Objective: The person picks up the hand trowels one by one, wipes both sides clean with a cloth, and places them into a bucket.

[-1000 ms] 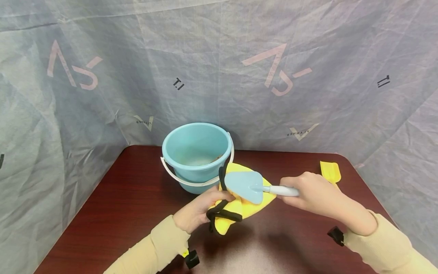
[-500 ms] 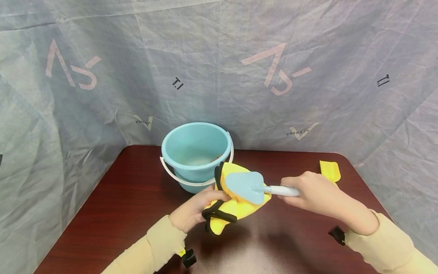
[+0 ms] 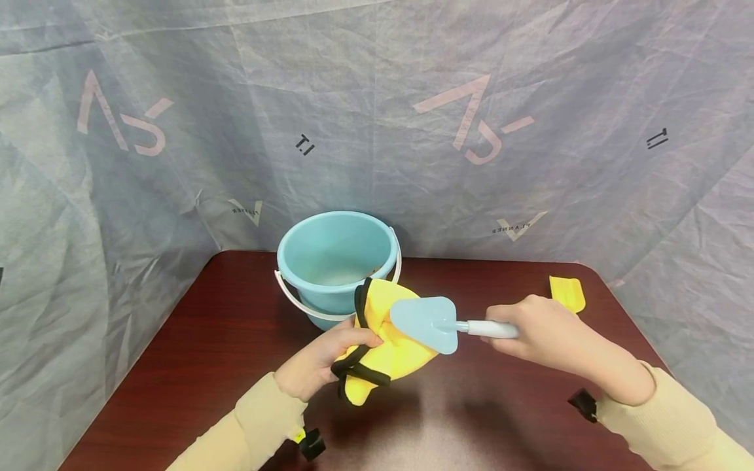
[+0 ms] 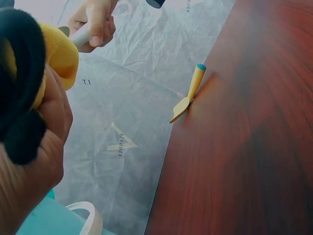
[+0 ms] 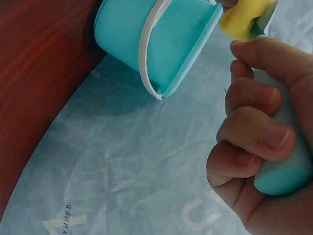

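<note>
The left hand (image 3: 326, 356) has its grip closed on the cloth (image 3: 397, 353), thumb on top. Yellow with black trim, the cloth is bunched and held above the desk (image 3: 177, 366), in front of the bucket (image 3: 330, 299). The right hand (image 3: 538, 329) has its grip wrapped round the pale handle of the trowel (image 3: 425, 322); the light blue blade points left and overlaps the right part of the cloth, though whether they touch I cannot tell. The bucket stands upright near the desk's back edge, its white bail (image 3: 323, 316) hanging down in front. Something brownish shows inside, too small to identify. A yellow shovel (image 3: 567, 294) lies by the far right corner. A grey sheet (image 3: 377, 98) hangs behind.
</note>
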Available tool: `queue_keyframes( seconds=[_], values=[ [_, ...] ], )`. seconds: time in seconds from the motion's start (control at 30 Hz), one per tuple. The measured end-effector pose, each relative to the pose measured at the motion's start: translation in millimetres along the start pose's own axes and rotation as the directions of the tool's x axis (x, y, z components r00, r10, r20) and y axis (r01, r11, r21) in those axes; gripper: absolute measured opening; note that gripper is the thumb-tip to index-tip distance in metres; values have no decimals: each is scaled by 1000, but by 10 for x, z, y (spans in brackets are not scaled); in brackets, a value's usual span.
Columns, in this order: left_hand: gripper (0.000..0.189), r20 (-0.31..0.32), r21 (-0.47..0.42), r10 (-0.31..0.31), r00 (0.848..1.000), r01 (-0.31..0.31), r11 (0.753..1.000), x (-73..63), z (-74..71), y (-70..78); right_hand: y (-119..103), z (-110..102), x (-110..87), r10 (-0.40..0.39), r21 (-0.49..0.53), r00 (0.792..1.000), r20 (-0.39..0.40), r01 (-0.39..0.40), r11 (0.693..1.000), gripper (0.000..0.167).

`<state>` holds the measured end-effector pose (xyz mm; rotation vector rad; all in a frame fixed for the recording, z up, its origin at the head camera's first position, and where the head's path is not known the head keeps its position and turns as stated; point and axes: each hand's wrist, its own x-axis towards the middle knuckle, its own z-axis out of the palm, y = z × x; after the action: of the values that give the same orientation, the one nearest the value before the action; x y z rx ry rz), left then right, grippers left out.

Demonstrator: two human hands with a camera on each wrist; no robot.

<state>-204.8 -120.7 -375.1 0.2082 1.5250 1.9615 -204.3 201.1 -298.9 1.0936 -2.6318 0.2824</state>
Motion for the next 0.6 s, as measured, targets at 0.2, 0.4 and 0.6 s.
queue_keyframes(
  seconds=[0.2,0.4,0.6],
  values=[
    [55,-24,24,-21,999,21,999,-90,-63,26,20,7,-13,-24,3,1000,-8,24,1000,33],
    [55,-50,24,-34,998,35,999,-187,-128,49,32,20,-18,-46,-2,999,-22,46,999,33],
    [51,-15,4,2,1000,-2,1000,-264,-189,76,35,22,-25,-51,-10,998,-22,51,999,33]
  ],
)
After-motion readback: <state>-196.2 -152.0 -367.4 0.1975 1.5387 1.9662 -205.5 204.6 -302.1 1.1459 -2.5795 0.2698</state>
